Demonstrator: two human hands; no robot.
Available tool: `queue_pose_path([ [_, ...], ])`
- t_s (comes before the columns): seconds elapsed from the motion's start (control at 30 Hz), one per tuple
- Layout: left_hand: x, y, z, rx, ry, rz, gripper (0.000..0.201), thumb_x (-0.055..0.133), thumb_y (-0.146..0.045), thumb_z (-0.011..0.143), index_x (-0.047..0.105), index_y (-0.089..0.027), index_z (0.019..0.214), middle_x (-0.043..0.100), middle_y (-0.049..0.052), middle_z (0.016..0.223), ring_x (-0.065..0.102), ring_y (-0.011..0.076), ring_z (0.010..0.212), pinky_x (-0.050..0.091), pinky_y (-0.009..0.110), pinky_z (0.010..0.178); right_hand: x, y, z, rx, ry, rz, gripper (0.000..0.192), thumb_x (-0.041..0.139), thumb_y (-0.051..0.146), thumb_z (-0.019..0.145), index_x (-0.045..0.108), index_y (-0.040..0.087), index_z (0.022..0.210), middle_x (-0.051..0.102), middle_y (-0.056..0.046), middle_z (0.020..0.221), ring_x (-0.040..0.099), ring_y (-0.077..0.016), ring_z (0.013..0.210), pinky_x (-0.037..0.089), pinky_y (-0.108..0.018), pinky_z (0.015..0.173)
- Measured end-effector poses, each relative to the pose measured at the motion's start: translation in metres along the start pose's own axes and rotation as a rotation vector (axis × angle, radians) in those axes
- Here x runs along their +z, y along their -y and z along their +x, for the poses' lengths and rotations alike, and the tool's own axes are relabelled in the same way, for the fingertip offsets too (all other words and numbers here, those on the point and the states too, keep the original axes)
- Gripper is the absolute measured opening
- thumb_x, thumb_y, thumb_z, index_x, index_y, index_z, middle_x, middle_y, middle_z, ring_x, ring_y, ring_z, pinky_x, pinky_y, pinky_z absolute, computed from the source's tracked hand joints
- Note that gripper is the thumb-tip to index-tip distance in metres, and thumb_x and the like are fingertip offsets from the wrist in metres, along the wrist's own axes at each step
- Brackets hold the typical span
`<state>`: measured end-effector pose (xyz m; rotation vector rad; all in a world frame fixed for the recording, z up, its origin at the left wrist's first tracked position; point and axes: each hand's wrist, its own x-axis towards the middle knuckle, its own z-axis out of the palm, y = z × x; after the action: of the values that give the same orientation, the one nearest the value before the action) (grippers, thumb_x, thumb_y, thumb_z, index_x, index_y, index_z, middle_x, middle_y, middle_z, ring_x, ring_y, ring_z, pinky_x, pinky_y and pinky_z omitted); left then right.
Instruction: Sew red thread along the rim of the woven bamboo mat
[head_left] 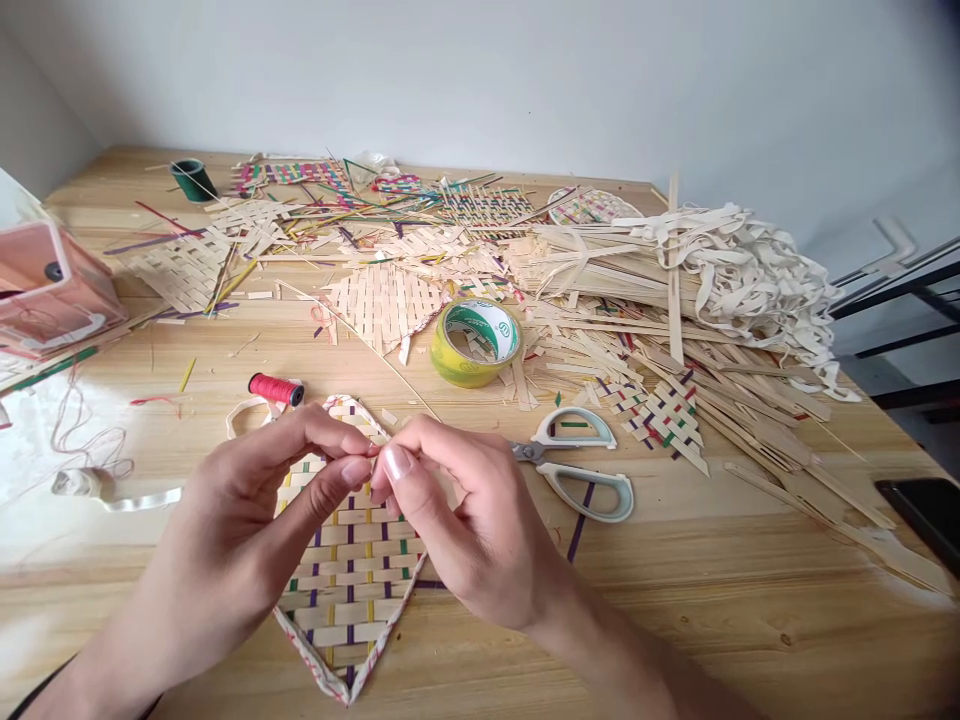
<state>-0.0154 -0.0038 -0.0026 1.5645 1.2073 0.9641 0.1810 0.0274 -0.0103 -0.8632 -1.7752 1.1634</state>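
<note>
Both hands are working right over a small woven panel (349, 570) lying flat on the wooden table (750, 600), near edge, pretty much dead centre in front of the person. Left hand (247, 520) is pinching w/ thumb and forefinger, right hand (457, 510) is doing the same, fingertips of both meeting just above the panel's upper edge. They're prob gripping a thread or a thin strip end btw them, but it's too fine to make out tbh. The panel is looking light and thin, pale flat strips crossed w/ coloured ones, bound along the rim. I'd guess it's springy but easy to crack if bent hard, so best to be holding it by the bound edge, not the loose middle. A red thread spool (276, 389) is sitting just beyond the left hand, scissors (581, 462) lying right beside the right hand, a tape roll (475, 342) farther back, and a big mess of loose strips (675, 300) piling up behind all that.
</note>
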Motion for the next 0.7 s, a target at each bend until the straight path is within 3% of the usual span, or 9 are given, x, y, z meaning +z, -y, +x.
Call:
queue_pose_path([
  [0.37,0.0003,-0.0004,0.0005,0.004,-0.013,0.007,0.008,0.066,-0.031,0.105,0.072,-0.027,0.103,0.075,-0.001,0.093,0.072,0.0164,0.084,0.058,0.023,0.077,-0.0010,0.0005,-0.0014,-0.012,0.025,-0.013,0.033,0.052,0.025,0.105,0.062,0.015,0.076,0.054,0.003,0.064,0.050,-0.0084,0.056,0.039,-0.025,0.057],
  [0.7,0.0001,-0.0003,-0.0004,-0.001,-0.014,0.026,0.008,0.065,-0.032,0.105,0.072,-0.027,0.104,0.076,0.000,0.094,0.072,0.0174,0.084,0.058,0.024,0.076,0.0008,-0.0011,0.0006,-0.020,0.019,-0.006,0.033,0.051,0.024,0.106,0.061,0.016,0.075,0.058,0.002,0.066,0.054,-0.0091,0.059,0.041,-0.024,0.058],
])
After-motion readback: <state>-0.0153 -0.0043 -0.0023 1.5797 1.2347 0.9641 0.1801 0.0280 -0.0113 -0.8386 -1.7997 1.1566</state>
